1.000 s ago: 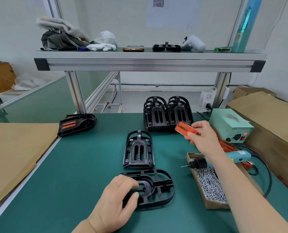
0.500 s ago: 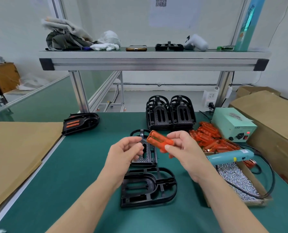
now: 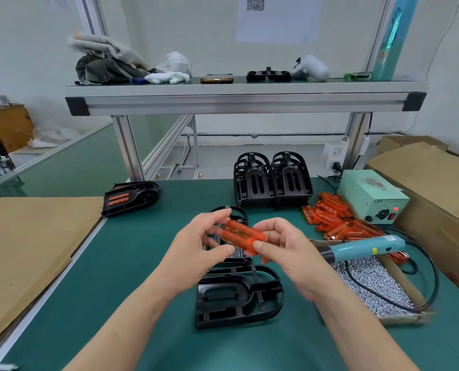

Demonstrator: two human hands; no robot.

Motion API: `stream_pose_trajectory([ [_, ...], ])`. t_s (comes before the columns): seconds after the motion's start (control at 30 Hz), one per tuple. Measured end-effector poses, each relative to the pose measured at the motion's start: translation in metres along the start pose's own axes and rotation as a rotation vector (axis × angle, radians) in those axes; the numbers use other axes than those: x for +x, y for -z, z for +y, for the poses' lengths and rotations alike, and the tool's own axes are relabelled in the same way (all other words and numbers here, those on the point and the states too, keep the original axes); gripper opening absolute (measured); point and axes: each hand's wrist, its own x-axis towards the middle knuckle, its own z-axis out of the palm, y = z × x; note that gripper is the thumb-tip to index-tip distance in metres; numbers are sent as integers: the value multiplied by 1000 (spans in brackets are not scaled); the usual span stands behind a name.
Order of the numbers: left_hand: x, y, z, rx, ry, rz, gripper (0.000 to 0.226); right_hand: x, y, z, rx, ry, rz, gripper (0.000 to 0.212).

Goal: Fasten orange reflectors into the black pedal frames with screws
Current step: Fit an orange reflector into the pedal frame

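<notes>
Fingers (image 3: 265,226) of both hands pinching one orange reflector (image 3: 243,238) above the desk (image 3: 142,250), not yet seated.

The left hand (image 3: 193,250) and right hand (image 3: 292,258) each grip one end of the reflector and hold it clear of the desk, probably to orient it for the pedal frame (image 3: 239,298) lying flat just below, open side up to receive it. To the right, a tray of screws (image 3: 370,285) with the electric screwdriver (image 3: 364,247) resting across it sits within the right hand's reach, presumably for fastening. Farther back lie the heap of spare reflectors (image 3: 340,220), two stacks of empty frames (image 3: 272,180) and, far left, a finished pedal (image 3: 130,196) showing orange.
</notes>
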Motion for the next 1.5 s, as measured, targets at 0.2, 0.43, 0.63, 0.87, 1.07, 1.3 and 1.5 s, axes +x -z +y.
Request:
stream_pose_trajectory([
  [0.2,0,2,5,157,-83,-14,57,-4,-2,-4,13,1,-32,24],
  [0.43,-1,3,8,475,-216,-75,46,-5,-3,-7,-102,47,-39,17],
  [0.63,-3,-9,7,495,-193,-136,65,-3,-10,-10,-117,67,-1,19],
  [0.87,-13,-16,-9,-185,49,-38,50,-6,-5,-7,-285,115,34,24],
  [1.07,-26,-16,-25,-439,178,44,44,-9,-4,-1,-533,181,35,25],
  [1.3,-33,-20,-30,-556,188,36,50,-11,-8,1,-620,260,-16,17],
  [1.5,-36,-22,-32,-521,206,46,48,-10,-12,6,-637,243,-37,13],
])
